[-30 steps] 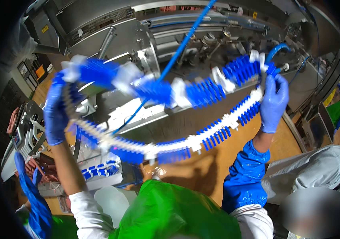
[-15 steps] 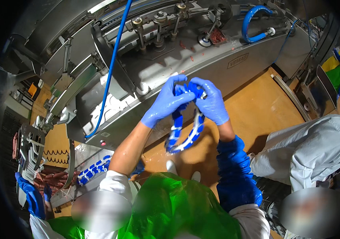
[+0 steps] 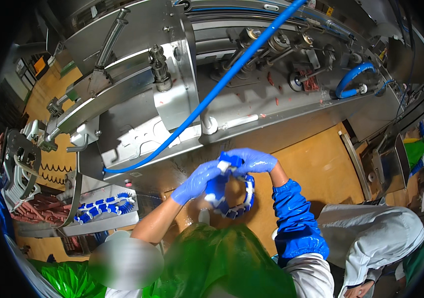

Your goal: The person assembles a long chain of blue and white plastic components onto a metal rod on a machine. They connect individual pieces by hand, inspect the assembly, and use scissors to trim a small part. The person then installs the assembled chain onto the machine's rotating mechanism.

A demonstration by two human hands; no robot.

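In front of me, between my two gloved hands, hangs a loop of blue-and-white segmented chain belt [image 3: 248, 197], its links toothed or ribbed. The fingers of my left hand [image 3: 195, 182] are closed on its upper left part. My right hand [image 3: 252, 162] grips the top of the loop from the right, fingers bent over it. Both hands meet around the upper links, so some fingertips are hidden. The lower part of the loop dangles free over the floor. A similar blue-and-white chain belt [image 3: 105, 206] lies on a metal surface to my left.
A long steel machine [image 3: 281, 119] spans the front, with a blue hose [image 3: 212, 94] slanting across it. Reddish sausages [image 3: 40, 211] hang or lie at the far left. On the right, a person in white [image 3: 370, 228] bends down. A green apron covers my front.
My view has shifted left, bringing more of the machine's left end into sight. My hands are lower in view, still holding the chain belt, whose loop looks rounder. The person on the right bends lower.
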